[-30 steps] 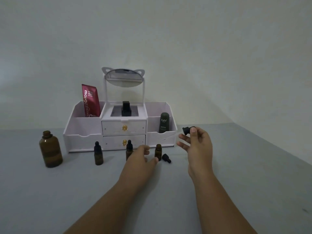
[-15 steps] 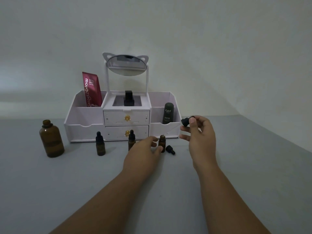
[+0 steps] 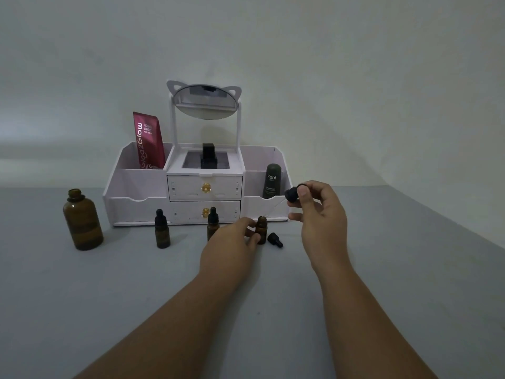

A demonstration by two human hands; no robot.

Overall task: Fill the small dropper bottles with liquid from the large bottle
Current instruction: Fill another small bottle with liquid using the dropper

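The left hand (image 3: 232,242) pinches the open little bottle (image 3: 261,229) to keep it steady. The right hand (image 3: 318,212), at its 2 o'clock, pinches the dropper (image 3: 291,195). Aim the thin tip into the bottle's neck, then squeeze gently. The big bottle (image 3: 82,220) stands far off at 9 o'clock.

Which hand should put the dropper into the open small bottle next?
Right. The right hand already pinches the dropper above the open small bottle; the left hand grips that bottle on the table.
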